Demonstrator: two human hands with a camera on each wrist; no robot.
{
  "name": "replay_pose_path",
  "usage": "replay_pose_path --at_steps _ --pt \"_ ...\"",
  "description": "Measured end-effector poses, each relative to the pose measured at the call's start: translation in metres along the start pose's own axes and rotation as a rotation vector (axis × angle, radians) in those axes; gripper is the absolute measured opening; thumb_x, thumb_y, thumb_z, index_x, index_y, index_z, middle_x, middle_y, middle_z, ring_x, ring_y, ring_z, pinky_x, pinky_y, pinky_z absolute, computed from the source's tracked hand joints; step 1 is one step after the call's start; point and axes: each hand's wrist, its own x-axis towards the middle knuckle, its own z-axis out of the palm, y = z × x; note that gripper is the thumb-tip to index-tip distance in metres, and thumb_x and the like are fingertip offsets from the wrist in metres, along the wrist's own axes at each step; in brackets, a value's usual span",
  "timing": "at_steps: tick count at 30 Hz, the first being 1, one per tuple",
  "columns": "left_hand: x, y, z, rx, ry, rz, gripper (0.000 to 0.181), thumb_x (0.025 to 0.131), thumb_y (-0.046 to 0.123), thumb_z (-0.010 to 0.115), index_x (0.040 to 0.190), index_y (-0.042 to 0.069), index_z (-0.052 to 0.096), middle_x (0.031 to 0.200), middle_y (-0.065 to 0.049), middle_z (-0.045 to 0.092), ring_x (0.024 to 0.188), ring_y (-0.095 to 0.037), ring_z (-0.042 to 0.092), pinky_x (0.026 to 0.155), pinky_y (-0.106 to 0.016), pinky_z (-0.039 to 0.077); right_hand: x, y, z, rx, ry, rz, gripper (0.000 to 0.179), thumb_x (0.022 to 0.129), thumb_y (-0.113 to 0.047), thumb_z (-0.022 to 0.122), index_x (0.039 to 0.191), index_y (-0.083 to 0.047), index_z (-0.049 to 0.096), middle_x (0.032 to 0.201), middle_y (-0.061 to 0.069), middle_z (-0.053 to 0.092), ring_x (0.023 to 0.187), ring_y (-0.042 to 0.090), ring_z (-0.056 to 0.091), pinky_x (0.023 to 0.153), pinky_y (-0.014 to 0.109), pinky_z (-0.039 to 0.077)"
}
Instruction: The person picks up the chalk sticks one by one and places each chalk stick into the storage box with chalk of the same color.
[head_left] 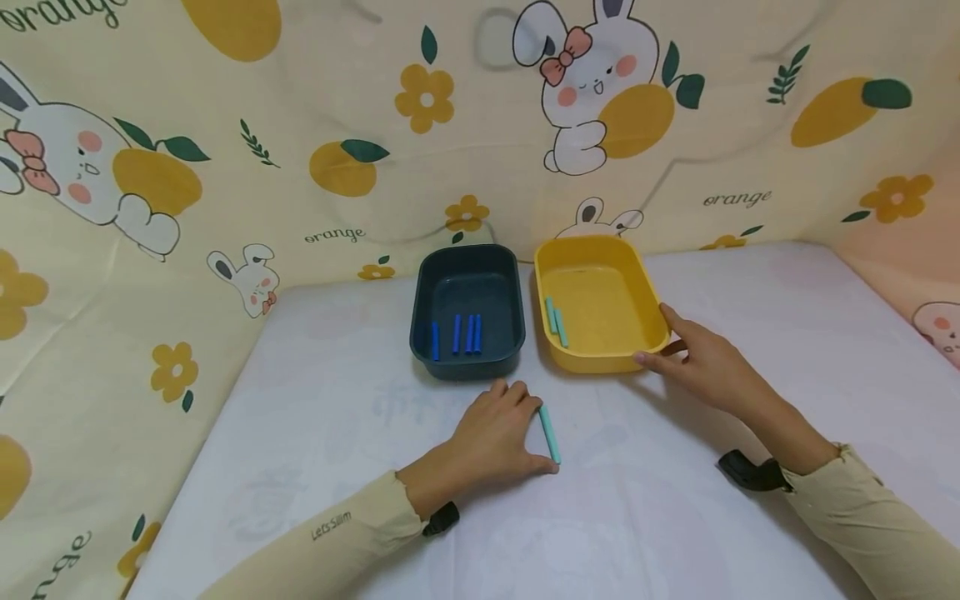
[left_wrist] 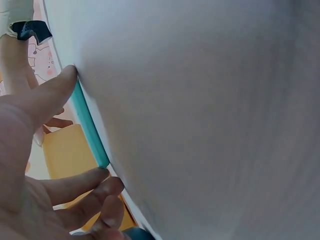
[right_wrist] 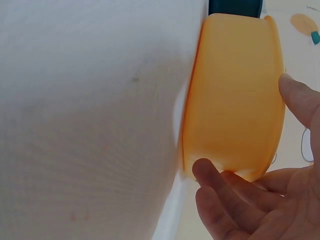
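My left hand (head_left: 498, 437) spans a mint-green stick (head_left: 550, 435) lengthwise, thumb at its near end and index fingertip at its far end. The left wrist view shows the same stick (left_wrist: 90, 125) between thumb and index finger, at or just above the tabletop. My right hand (head_left: 708, 367) holds the near right corner of a yellow bin (head_left: 607, 363), its thumb at the rim and its fingers against the side. Two mint-green sticks (head_left: 561, 327) lie inside that bin, by its left wall. Left of it stands a dark blue bin (head_left: 468, 367) with several blue sticks (head_left: 457, 334).
The white-covered table (head_left: 637, 517) carries both bins near its back edge, side by side. Behind them hangs a cream cloth (head_left: 465, 167) printed with rabbits and oranges. Each wrist wears a black strap (head_left: 752, 472).
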Motion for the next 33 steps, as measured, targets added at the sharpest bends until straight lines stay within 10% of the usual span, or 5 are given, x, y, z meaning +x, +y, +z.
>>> replay_pose_path --at_steps 33 --pt "0.006 -0.007 -0.012 -0.133 -0.017 0.068 0.079 0.077 0.061 0.076 0.137 0.013 0.057 0.122 0.0 0.057 0.109 -0.016 0.046 0.097 -0.028 0.049 -0.001 0.0 -0.001 -0.003 0.006 -0.007 0.097 0.094 -0.054 0.061 0.159 -0.002 0.01 0.137 0.027 0.052 0.104 0.034 0.064 0.077 0.036 0.055"
